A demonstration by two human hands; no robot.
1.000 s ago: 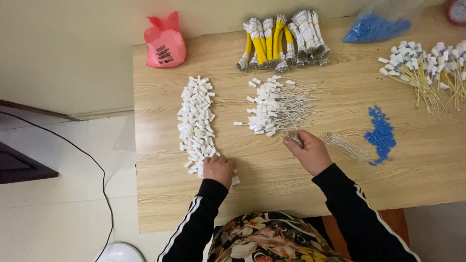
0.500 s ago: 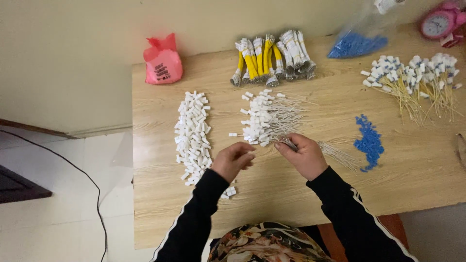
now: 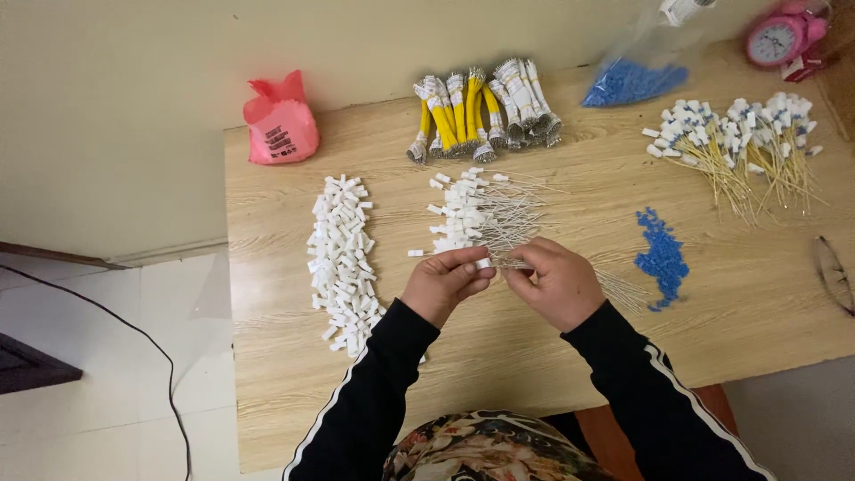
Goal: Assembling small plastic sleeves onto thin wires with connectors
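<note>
Left hand [image 3: 445,283] raised just above the wooden table [image 3: 552,356], thumb and fingers pinched narrow on a small white plastic cap [image 3: 482,264]; right hand [image 3: 557,283] just beside it, almost touching, fingertips closed on a thin metal wire pin [image 3: 509,264] that meets the cap between the two hands. Both sleeves black with white stripes, reaching in from the near edge. Directly beyond the hands, a heap of finished white-capped wire pins [image 3: 481,214], caps to the left, bare wires fanning to the right. To the left of that, well apart from it, a long heap of loose white caps [image 3: 341,254] running from far to near. Right of the right hand, a small bunch of bare wire pins [image 3: 619,289] lying flat, and just past it a scatter of small blue plastic pieces [image 3: 661,256]. At the far edge, centre, bundles of yellow and white cables [image 3: 481,111] bound together; far left corner, a tied pink plastic bag [image 3: 280,123]; far right, a clear bag of blue pieces [image 3: 634,80], a pink alarm clock [image 3: 779,37], and two sprays of yellow wires with white and blue ends [image 3: 735,142]. At the right edge of the table, a dark loop, too cropped to name. Below the table on the left, white tiled floor [image 3: 107,356] with a black cable [image 3: 134,334] across it
</note>
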